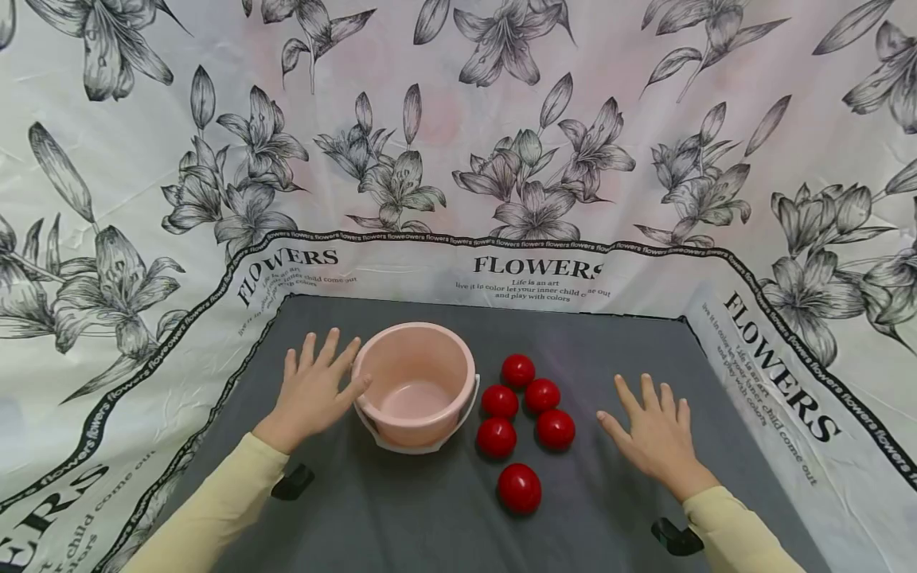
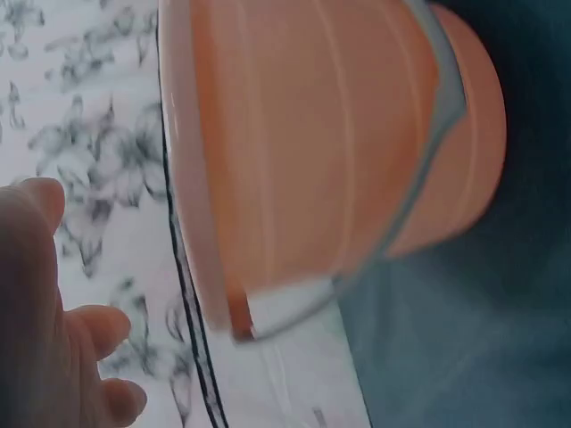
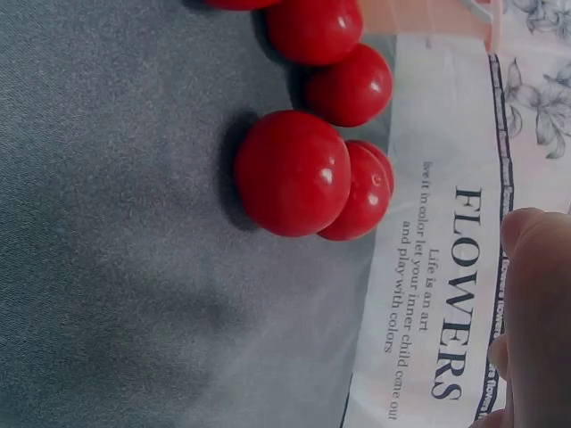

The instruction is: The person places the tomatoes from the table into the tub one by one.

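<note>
A pink bucket (image 1: 419, 434) with a white handle (image 1: 466, 414) stands upright left of the middle of the table. My left hand (image 1: 315, 390) is spread at its left rim, the fingers straight and nothing held; in the left wrist view the bucket (image 2: 303, 152) fills much of the picture. To the bucket's right lie several round red tomatoes (image 1: 556, 430), most in a cluster and one tomato (image 1: 519, 489) nearer the front. My right hand (image 1: 652, 434), fingers spread, hovers to the right of them, holding nothing. The right wrist view shows the tomatoes (image 3: 293, 174) beyond that hand's reach.
A dark grey cloth (image 1: 401, 509) covers the table. White flower-printed fabric (image 1: 387, 191) rises behind it and along both sides. Black straps (image 1: 294, 482) sit at both wrists, below the pale yellow sleeves (image 1: 222, 501).
</note>
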Available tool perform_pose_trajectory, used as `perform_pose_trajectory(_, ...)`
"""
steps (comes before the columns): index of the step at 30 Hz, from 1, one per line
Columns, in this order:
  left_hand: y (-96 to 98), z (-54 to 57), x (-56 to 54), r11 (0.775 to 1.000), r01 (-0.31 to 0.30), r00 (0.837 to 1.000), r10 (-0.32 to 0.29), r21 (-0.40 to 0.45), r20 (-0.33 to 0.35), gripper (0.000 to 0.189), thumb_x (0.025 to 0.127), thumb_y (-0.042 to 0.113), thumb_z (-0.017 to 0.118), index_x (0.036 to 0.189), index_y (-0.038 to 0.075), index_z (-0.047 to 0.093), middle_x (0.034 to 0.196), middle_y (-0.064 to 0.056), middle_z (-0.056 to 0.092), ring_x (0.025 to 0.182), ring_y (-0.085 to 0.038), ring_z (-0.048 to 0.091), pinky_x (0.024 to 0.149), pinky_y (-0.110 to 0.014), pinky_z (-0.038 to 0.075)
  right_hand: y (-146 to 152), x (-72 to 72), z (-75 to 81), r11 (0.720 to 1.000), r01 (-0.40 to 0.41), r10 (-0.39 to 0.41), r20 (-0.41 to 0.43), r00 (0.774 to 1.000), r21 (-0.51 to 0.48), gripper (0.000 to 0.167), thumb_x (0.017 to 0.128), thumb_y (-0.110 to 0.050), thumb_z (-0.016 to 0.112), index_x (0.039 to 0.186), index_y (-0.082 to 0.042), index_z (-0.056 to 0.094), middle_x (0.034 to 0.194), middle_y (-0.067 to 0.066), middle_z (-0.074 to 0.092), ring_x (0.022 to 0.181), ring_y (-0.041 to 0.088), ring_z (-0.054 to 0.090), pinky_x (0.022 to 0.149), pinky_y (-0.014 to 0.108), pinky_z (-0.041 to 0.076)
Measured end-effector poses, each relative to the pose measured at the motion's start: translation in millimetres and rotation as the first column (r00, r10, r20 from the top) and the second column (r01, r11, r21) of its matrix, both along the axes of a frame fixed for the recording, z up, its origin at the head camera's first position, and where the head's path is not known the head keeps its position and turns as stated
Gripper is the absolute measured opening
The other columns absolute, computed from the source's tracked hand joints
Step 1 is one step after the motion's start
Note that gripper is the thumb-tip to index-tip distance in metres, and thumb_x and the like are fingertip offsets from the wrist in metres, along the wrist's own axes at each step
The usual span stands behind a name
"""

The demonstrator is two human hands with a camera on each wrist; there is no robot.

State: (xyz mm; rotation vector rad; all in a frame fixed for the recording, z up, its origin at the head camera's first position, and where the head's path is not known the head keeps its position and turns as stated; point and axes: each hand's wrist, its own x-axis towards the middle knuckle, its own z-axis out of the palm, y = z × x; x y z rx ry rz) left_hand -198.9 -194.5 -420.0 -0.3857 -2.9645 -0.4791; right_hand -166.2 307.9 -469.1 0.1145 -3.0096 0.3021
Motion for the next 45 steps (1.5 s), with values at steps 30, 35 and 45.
perform_pose_trajectory(30, 80.0, -41.2, 43.5, 0.989, 0.147, 0.975, -0.149, -0.024, -0.167, 0.044, 0.097, 0.038, 0.061, 0.136, 0.016, 0.063, 0.148, -0.018, 0.057, 0.143, -0.057, 0.038, 0.110, -0.082, 0.020, -11, -1.0, -12.0, 0.999, -0.014, 0.015, 0.022, 1.000, -0.041, 0.076, 0.099, -0.050, 0.055, 0.156, -0.004, 0.035, 0.158, 0.041, 0.026, 0.142, 0.065, 0.021, 0.112, 0.081, 0.011)
perform_pose_trajectory(35, 80.8, -47.3, 43.7, 0.989, 0.145, 0.956, -0.148, -0.031, -0.253, 0.028, 0.097, 0.034, 0.063, 0.118, 0.016, 0.067, 0.125, -0.010, 0.069, 0.133, -0.049, 0.049, 0.109, -0.082, 0.022, -12, -2.8, -14.3, 0.999, -0.019, 0.020, 0.021, 1.000, -0.033, 0.075, 0.099, -0.050, 0.054, 0.156, -0.004, 0.036, 0.157, 0.040, 0.027, 0.141, 0.065, 0.023, 0.112, 0.081, 0.012)
perform_pose_trajectory(45, 79.2, -59.2, 39.6, 0.989, 0.144, 0.933, -0.145, -0.026, -0.330, 0.018, 0.097, 0.035, 0.065, 0.095, 0.018, 0.061, 0.089, -0.004, 0.062, 0.102, -0.031, 0.055, 0.111, -0.082, 0.021, -16, -10.5, -10.0, 0.998, -0.019, 0.022, 0.050, 0.999, -0.060, 0.075, 0.100, -0.051, 0.052, 0.157, -0.004, 0.034, 0.158, 0.040, 0.026, 0.141, 0.063, 0.024, 0.112, 0.081, 0.012)
